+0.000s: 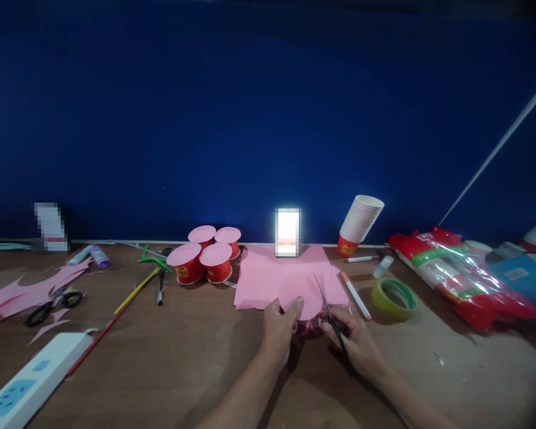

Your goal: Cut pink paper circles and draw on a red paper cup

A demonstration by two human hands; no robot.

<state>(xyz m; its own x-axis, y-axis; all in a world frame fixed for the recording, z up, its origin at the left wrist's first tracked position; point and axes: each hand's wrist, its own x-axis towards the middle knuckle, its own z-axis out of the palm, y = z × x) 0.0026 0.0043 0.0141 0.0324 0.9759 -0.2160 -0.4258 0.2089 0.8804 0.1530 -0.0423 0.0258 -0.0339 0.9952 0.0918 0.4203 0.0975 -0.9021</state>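
Observation:
Between thumb and fingers, my left hand (280,328) pinches a rounded piece of pink paper (307,301) by its near left edge. A pair of dark-handled scissors (332,319) is gripped in my right hand (355,342), the blades pointing up and away along the paper's right edge. Behind and below the piece lies a stack of pink sheets (254,277), of nearly the same colour. Small pink scraps (311,325) show under the paper between my hands. Whether the blades touch the paper, I cannot tell.
Red paper cups (187,273) topped with pink discs stand left of the sheets. On the right are a leaning cup stack (361,217), a marker (356,296), a tape roll (393,299) and a red plastic package (464,280). A power strip (40,375) and other scissors (53,305) lie left.

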